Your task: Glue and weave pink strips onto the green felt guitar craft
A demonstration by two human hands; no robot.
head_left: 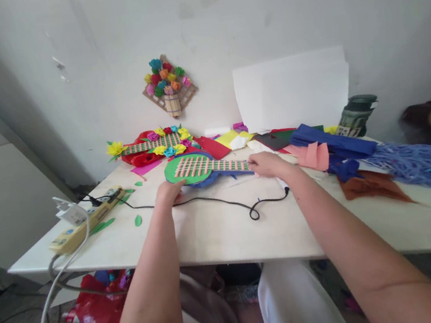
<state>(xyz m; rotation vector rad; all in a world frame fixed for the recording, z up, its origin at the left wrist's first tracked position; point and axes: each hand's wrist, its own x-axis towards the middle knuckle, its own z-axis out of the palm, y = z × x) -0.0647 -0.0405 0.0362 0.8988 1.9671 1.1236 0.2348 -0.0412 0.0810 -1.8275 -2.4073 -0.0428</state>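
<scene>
A craft guitar (188,169) with a round green body, blue edging and a lattice of pinkish strips lies level in front of me, over the white table. My right hand (265,164) is closed around the end of its neck. At the near left edge of the body, my left hand (170,192) grips the rim, its fingers partly hidden. Behind it rests a finished-looking guitar (151,145) trimmed with yellow, pink and blue paper flowers. A black cord (222,201) runs across the table just below my hands.
On the left is a power strip (86,220) with a white charger (71,212) and green paper leaves (138,220). Coloured paper (213,146), blue shredded strands (420,162) and a dark green jar (356,114) lie along the back and right. White sheets (292,89) lean on the wall.
</scene>
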